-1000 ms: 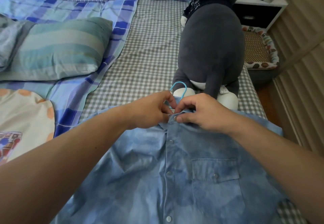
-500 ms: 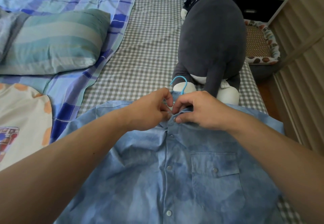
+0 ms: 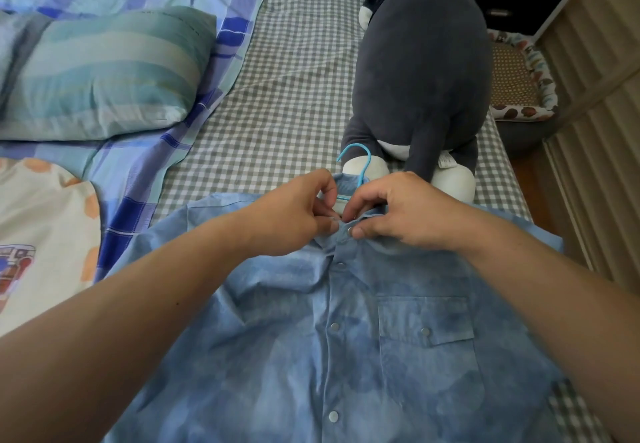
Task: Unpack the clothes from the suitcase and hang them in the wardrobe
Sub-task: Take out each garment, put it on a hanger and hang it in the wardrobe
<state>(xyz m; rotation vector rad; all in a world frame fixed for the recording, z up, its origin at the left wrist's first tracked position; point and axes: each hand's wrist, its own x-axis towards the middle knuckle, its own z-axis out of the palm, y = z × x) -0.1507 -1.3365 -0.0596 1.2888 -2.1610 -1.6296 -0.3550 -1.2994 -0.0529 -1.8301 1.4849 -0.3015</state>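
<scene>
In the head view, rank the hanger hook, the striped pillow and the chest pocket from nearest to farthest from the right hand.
1. Hanger hook: just beyond the right hand, at the collar.
2. Chest pocket: below it, on the shirt.
3. Striped pillow: far left.

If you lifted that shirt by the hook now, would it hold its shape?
Probably not: the shirt lies creased, so likely floppy. The hook suggests a hanger inside to carry the shoulders. Both hands, left and right, pinch the collar.

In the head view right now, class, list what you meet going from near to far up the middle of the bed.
Denim shirt → left hand and right hand at its collar → blue hanger hook → grey plush toy.
</scene>
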